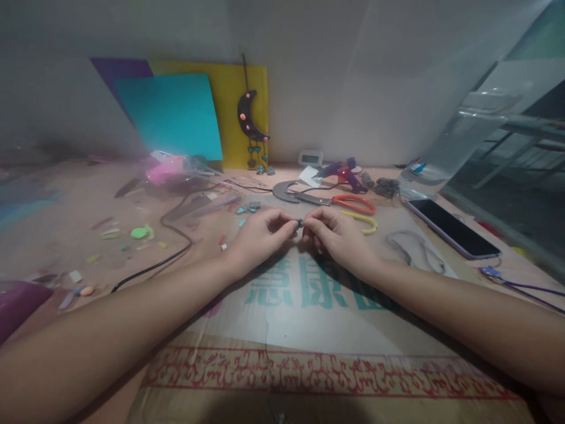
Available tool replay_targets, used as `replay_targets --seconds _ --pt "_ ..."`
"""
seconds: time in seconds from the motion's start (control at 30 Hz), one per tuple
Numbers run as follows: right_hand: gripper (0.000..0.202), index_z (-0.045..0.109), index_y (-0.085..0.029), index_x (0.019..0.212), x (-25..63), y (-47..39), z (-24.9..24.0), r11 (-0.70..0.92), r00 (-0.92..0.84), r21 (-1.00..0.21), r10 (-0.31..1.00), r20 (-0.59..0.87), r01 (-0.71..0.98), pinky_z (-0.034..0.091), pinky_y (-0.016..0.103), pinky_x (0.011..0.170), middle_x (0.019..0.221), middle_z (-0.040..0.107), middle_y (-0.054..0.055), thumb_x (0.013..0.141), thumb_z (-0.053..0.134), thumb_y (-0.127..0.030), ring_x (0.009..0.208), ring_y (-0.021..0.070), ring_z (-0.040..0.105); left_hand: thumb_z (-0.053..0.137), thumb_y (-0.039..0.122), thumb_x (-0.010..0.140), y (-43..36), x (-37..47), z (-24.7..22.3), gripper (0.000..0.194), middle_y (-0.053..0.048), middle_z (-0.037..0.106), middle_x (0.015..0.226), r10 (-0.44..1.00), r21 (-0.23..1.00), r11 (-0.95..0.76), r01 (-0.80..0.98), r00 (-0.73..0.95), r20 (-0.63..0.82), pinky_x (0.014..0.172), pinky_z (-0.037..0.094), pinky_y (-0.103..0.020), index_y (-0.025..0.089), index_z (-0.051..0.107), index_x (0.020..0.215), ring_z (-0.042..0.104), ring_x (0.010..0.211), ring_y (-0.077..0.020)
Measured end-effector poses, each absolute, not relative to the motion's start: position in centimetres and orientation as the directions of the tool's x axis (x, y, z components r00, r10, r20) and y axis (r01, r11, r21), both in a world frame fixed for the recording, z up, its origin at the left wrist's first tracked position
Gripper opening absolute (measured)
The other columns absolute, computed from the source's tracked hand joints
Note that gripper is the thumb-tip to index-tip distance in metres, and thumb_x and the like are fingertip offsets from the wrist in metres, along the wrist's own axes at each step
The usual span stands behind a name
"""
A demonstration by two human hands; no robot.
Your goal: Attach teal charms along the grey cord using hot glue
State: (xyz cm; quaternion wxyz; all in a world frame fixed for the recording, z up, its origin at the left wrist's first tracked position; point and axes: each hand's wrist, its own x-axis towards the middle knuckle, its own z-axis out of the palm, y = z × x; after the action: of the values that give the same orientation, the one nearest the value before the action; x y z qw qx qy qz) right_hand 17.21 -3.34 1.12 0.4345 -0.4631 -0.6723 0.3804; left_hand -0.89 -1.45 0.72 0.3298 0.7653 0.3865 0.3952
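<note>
A small dark grey piece (300, 224), too tiny to make out in detail, sits between my fingertips over the middle of the table. My left hand (263, 237) pinches it from the left with thumb and forefinger. From the other side my right hand (339, 237) is closed on it too, fingers curled. Just beyond lie a grey crescent-shaped cutout (286, 191) and red-handled scissors (353, 204). A yellow handle (362, 221) shows beside my right hand. Small blue-grey bits (249, 207) are scattered past my left hand.
A crescent hanging (247, 118) rests against a yellow sheet (236, 159) at the back, near a turquoise sheet (172, 115). A dark glue gun (346, 174) with a red light stands behind the scissors. A phone (452, 228) lies right; a black cord (154, 266) runs left.
</note>
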Motion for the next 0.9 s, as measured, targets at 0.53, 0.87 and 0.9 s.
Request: replay_targets --seconds 0.53,0.87,0.9 --pt "0.015 0.056 -0.018 0.086 17.20 -3.50 0.89 0.341 -0.253 -0.883 0.930 0.266 0.323 0.042 0.022 0.051 0.072 0.063 0.000 0.089 0.057 -0.033 0.055 0.0098 0.055 0.058 0.036 0.088 -1.33 -1.04 0.69 0.022 -0.003 0.070 0.080 0.859 0.848 -0.446 0.288 0.405 0.314 0.067 0.049 -0.025 0.016 0.067 0.084 0.064 0.076 -0.0162" --pt "0.020 0.051 -0.019 0.091 17.39 -3.23 0.69 0.333 -0.227 -0.914 0.932 0.282 0.230 0.048 0.023 0.052 0.073 0.063 -0.001 0.091 0.055 -0.039 0.060 0.0111 0.059 0.056 0.035 0.089 -1.31 -1.00 0.65 0.023 -0.003 0.071 0.079 0.860 0.825 -0.465 0.320 0.383 0.336 0.067 0.047 -0.025 0.016 0.068 0.083 0.064 0.074 -0.0156" --pt "0.020 0.052 -0.019 0.092 17.41 -3.15 0.68 0.328 -0.226 -0.918 0.934 0.278 0.225 0.047 0.022 0.052 0.074 0.063 -0.001 0.091 0.055 -0.039 0.060 0.0108 0.059 0.056 0.035 0.089 -1.33 -1.01 0.66 0.023 -0.003 0.071 0.079 0.860 0.830 -0.462 0.312 0.386 0.334 0.066 0.047 -0.025 0.016 0.068 0.083 0.064 0.073 -0.0154"
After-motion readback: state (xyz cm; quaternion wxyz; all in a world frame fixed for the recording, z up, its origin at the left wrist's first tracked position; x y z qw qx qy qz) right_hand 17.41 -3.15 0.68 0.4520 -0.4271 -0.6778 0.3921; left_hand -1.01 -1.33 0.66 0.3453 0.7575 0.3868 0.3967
